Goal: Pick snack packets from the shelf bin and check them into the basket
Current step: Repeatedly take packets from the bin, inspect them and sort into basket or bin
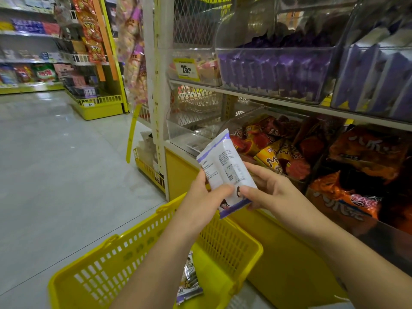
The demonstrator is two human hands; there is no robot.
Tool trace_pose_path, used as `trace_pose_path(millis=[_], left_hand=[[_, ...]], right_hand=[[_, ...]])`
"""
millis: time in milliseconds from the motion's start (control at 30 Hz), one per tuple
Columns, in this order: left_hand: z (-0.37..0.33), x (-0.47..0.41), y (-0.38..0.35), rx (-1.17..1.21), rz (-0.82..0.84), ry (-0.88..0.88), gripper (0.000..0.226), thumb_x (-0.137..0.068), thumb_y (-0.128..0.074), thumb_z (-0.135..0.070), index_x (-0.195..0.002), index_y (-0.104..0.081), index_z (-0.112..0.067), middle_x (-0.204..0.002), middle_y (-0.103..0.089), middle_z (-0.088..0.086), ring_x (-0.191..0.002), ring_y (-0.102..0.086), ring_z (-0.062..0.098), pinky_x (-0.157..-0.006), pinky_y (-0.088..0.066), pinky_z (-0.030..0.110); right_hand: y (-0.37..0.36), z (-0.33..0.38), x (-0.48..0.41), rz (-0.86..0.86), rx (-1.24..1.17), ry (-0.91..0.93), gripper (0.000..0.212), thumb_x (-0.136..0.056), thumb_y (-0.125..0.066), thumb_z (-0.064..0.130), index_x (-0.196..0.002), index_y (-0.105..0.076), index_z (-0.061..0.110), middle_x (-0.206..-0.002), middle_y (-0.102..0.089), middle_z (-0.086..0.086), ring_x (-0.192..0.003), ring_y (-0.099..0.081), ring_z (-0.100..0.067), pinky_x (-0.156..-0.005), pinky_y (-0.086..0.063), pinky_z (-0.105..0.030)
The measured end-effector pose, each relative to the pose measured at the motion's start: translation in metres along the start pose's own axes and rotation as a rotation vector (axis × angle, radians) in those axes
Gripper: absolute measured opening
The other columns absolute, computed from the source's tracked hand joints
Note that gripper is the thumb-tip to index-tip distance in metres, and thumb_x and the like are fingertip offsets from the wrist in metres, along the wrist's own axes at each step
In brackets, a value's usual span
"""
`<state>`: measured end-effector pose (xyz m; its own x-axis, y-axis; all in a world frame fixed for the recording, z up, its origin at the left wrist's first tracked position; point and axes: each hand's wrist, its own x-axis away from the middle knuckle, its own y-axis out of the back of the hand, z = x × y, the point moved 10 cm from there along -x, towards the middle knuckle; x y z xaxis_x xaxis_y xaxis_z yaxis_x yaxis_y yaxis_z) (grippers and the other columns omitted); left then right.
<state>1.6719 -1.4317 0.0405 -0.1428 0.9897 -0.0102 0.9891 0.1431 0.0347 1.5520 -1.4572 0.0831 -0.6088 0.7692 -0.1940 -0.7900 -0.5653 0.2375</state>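
Observation:
A white and purple snack packet is held up in front of me, its printed back side facing me. My left hand pinches its lower left edge with thumb over the front. My right hand grips its lower right side. Below hangs the yellow plastic basket, with another snack packet lying in its bottom. A clear shelf bin full of purple packets stands on the upper shelf at the right.
A second clear bin with purple packets is at the far right. The lower shelf holds orange and red snack bags. An empty-looking clear bin sits left of them. The grey aisle floor and yellow shelving lie to the left.

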Motion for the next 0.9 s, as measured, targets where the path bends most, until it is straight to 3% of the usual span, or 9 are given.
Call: trace_pose_path(millis=[67, 133, 200, 300, 367, 467, 600, 767, 900], left_hand=[[0.002, 0.001, -0.002, -0.006, 0.027, 0.029, 0.052, -0.073, -0.068, -0.034, -0.119, -0.048, -0.050, -0.108, -0.069, -0.019, -0.093, -0.068, -0.001, -0.073, -0.057, 0.023], [0.002, 0.002, -0.005, -0.006, 0.034, 0.040, 0.084, -0.061, -0.071, -0.036, -0.139, -0.038, -0.041, -0.122, -0.064, -0.015, -0.108, -0.064, 0.004, -0.088, -0.055, 0.033], [0.004, 0.000, -0.004, 0.034, -0.008, 0.034, 0.105, -0.051, -0.070, -0.033, -0.146, -0.028, -0.039, -0.131, -0.059, -0.005, -0.117, -0.061, 0.015, -0.097, -0.051, 0.046], [0.005, -0.003, 0.000, 0.089, -0.059, -0.001, 0.083, -0.061, -0.067, -0.019, -0.136, -0.039, -0.040, -0.120, -0.066, -0.001, -0.104, -0.069, 0.017, -0.084, -0.058, 0.044], [0.010, -0.005, 0.003, 0.145, -0.068, 0.011, 0.071, -0.079, -0.060, -0.005, -0.137, -0.039, -0.038, -0.115, -0.070, 0.002, -0.098, -0.071, 0.019, -0.075, -0.060, 0.039], [0.012, -0.007, 0.009, 0.244, -0.090, 0.041, 0.064, -0.090, -0.049, 0.003, -0.145, -0.037, -0.028, -0.112, -0.072, 0.007, -0.098, -0.071, 0.025, -0.076, -0.060, 0.045], [0.012, -0.007, 0.015, 0.297, -0.125, 0.050, 0.050, -0.096, -0.050, -0.010, -0.143, -0.041, -0.023, -0.113, -0.071, 0.012, -0.096, -0.072, 0.029, -0.083, -0.058, 0.051], [0.013, -0.005, 0.020, 0.318, -0.144, 0.041, 0.038, -0.101, -0.040, -0.023, -0.139, -0.045, -0.020, -0.117, -0.068, 0.012, -0.093, -0.073, 0.027, -0.076, -0.059, 0.046], [0.011, -0.005, 0.008, 0.410, -0.075, 0.061, 0.053, -0.093, -0.042, -0.057, -0.135, -0.051, -0.027, -0.122, -0.067, 0.007, -0.102, -0.070, 0.026, -0.081, -0.058, 0.047]], right_hand=[[-0.002, 0.004, 0.002, 0.020, 0.029, 0.031, 0.053, -0.089, -0.062, 0.010, -0.135, -0.046, 0.033, -0.116, -0.068, 0.016, -0.096, -0.069, -0.010, -0.069, -0.055, -0.023], [-0.006, 0.009, 0.004, 0.038, 0.081, 0.073, 0.055, -0.088, -0.064, 0.005, -0.131, -0.048, 0.036, -0.117, -0.067, 0.017, -0.099, -0.067, -0.009, -0.069, -0.056, -0.024], [-0.009, 0.009, 0.005, 0.044, 0.167, 0.080, 0.060, -0.086, -0.066, 0.004, -0.130, -0.049, 0.041, -0.119, -0.066, 0.017, -0.107, -0.063, -0.012, -0.077, -0.058, -0.038], [-0.013, 0.005, 0.005, 0.069, 0.225, 0.059, 0.063, -0.085, -0.068, 0.007, -0.134, -0.049, 0.041, -0.123, -0.063, 0.017, -0.115, -0.059, -0.016, -0.083, -0.054, -0.052], [-0.015, 0.006, 0.005, 0.081, 0.226, 0.059, 0.063, -0.084, -0.068, 0.008, -0.134, -0.049, 0.042, -0.124, -0.062, 0.018, -0.117, -0.057, -0.015, -0.084, -0.054, -0.052], [-0.014, 0.006, 0.005, 0.075, 0.192, 0.056, 0.062, -0.084, -0.067, 0.004, -0.131, -0.051, 0.042, -0.123, -0.063, 0.017, -0.116, -0.058, -0.013, -0.083, -0.056, -0.050], [-0.015, 0.006, 0.005, 0.086, 0.152, 0.042, 0.063, -0.085, -0.064, -0.004, -0.128, -0.052, 0.041, -0.120, -0.065, 0.016, -0.113, -0.059, -0.014, -0.080, -0.058, -0.040], [-0.021, 0.011, 0.007, 0.112, 0.186, 0.061, 0.062, -0.086, -0.064, -0.001, -0.130, -0.051, 0.040, -0.123, -0.062, 0.023, -0.115, -0.057, -0.002, -0.083, -0.057, -0.042], [-0.017, 0.016, 0.006, 0.071, 0.232, 0.071, 0.059, -0.085, -0.066, 0.001, -0.125, -0.053, 0.041, -0.120, -0.063, 0.024, -0.115, -0.057, 0.004, -0.088, -0.053, -0.049]])
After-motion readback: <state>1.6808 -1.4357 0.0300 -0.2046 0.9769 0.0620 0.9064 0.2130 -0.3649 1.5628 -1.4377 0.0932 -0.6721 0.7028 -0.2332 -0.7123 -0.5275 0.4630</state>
